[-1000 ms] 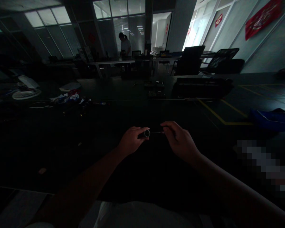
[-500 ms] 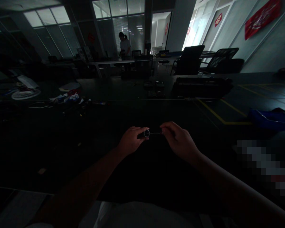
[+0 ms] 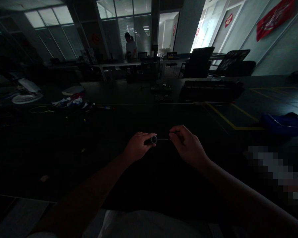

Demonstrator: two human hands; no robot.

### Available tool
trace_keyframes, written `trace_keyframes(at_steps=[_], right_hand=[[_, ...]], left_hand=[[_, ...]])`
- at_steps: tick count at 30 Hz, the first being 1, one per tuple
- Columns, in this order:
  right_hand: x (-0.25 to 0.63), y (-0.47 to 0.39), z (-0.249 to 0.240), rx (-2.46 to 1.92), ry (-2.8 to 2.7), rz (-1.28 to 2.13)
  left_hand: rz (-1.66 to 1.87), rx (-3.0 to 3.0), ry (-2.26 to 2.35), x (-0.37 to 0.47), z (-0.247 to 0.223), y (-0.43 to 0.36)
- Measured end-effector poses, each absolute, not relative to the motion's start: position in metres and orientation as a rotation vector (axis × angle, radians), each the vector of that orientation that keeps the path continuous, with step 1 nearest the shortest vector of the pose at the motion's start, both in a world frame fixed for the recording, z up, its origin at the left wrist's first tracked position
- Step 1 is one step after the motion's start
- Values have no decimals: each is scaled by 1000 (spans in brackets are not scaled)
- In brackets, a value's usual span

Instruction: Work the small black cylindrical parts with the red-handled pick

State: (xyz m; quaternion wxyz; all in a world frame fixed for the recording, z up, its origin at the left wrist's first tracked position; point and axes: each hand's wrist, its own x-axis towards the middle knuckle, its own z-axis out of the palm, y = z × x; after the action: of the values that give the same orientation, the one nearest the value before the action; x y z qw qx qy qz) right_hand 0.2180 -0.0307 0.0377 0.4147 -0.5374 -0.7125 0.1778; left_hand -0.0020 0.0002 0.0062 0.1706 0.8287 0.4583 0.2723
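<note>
My left hand [image 3: 137,146] is closed on a small dark cylinder with a pale round rim [image 3: 154,139], its thumb and fingers on opposite sides. The rim faces me. From the cylinder's right side a thin, straight metal rod [image 3: 163,139] reaches across to my right hand [image 3: 187,145]. The right thumb and fingertips are curled in a pinch at the rod's far end. What the right fingertips cover there is too dark to make out. Both hands are over the dark table [image 3: 144,178].
Left on the table are a white fan [image 3: 27,98], a cluttered pile [image 3: 71,100] and paper scraps [image 3: 44,178]. A long black case [image 3: 212,91] lies at the back, a blue bag [image 3: 284,124] at right. Farther off stand chairs [image 3: 198,62] and a person [image 3: 130,46].
The right fingertips have shifted slightly upward and apart from the thumb. The cylinder in my left hand has moved a touch to the right; the rod still spans both hands.
</note>
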Motion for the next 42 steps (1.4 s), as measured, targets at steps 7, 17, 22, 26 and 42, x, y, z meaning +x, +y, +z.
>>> trace_keyframes(at_steps=[7,17,22,26,42], right_hand=[[216,-33,34,-1267,-1678,445],[215,-33,33,-1307,-1692,443],[216,-31,30,-1247,-1622,497],[216,-33,35,-1303,-1689,528],[215,-22,27,-1247,-1431,715]], left_hand=[[773,2325,1335,-2,9,0],[707,2322,1335,2,12,-4],[720,2293,1356,1,12,-3],[720,2316,1340,0,9,-2],[772,2398,1291,-2,12,-2]])
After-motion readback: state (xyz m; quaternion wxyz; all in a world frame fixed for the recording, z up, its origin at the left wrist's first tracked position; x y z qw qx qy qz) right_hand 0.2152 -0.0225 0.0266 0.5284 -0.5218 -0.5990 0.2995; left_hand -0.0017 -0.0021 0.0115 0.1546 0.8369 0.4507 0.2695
